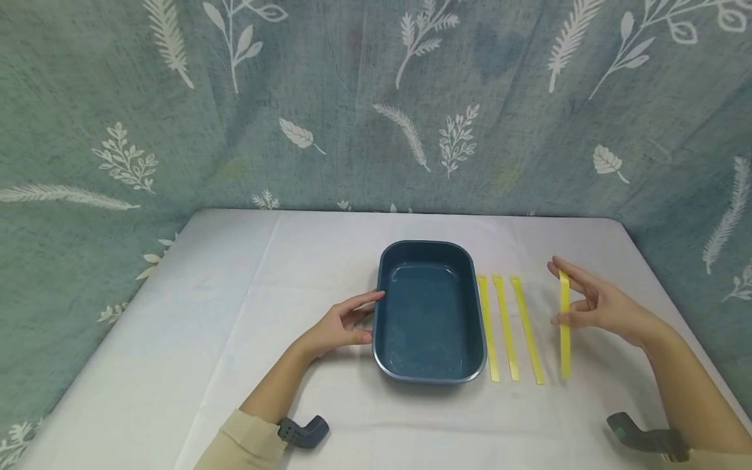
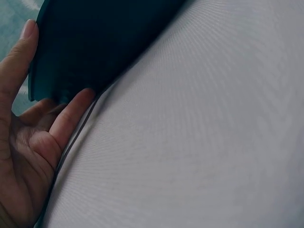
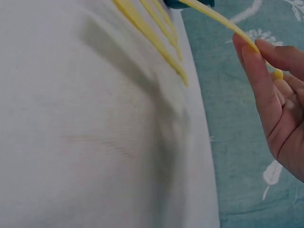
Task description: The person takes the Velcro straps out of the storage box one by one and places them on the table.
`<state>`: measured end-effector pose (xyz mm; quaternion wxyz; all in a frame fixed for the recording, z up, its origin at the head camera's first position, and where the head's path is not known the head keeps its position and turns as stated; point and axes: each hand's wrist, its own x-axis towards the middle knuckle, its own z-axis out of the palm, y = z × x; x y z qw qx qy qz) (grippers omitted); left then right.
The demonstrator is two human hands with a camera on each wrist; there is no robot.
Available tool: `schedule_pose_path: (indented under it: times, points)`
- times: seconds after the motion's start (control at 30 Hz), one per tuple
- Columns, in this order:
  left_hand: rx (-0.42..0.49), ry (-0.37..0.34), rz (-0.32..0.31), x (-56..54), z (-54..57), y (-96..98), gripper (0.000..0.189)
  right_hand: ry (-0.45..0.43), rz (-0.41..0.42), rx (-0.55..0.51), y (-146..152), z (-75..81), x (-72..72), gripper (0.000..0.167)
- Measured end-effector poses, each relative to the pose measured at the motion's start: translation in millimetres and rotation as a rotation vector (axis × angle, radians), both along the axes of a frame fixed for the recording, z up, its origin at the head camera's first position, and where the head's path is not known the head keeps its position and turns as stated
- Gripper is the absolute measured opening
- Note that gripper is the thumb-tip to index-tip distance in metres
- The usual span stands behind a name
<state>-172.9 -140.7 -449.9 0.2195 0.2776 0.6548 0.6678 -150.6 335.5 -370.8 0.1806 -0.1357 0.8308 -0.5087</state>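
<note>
A dark blue rectangular basin stands on the white-covered table. At its left side, my left hand touches the outer wall with spread fingers, one fingertip at the rim. From the left wrist view, that hand lies along the outside of the basin. My right hand pinches a thin yellow strip between thumb and fingers, raised above the cloth. In the right wrist view the held strip bends slightly in the fingers.
Several yellow strips lie side by side right of the basin: a near one, a middle one and an outer one. Their upper ends are slotted. A green leaf-patterned cloth hangs behind the table.
</note>
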Motion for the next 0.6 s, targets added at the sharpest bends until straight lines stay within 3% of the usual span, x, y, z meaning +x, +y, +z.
schedule_pose_path:
  times: [0.27, 0.5, 0.6]
  points:
    - [-0.018, 0.002, 0.007, 1.5, 1.0, 0.1, 0.077, -0.056, 0.024, -0.050, -1.3, -22.4, 1.5, 0.102]
    - [-0.019, 0.004, 0.008, 2.7, 2.2, 0.4, 0.075, 0.040, -0.040, 0.149, -9.1, -39.9, -1.0, 0.108]
    - [-0.014, 0.001, 0.007, 2.3, 3.2, 0.8, 0.075, 0.083, -0.034, 0.182, -9.7, -43.5, -1.9, 0.105]
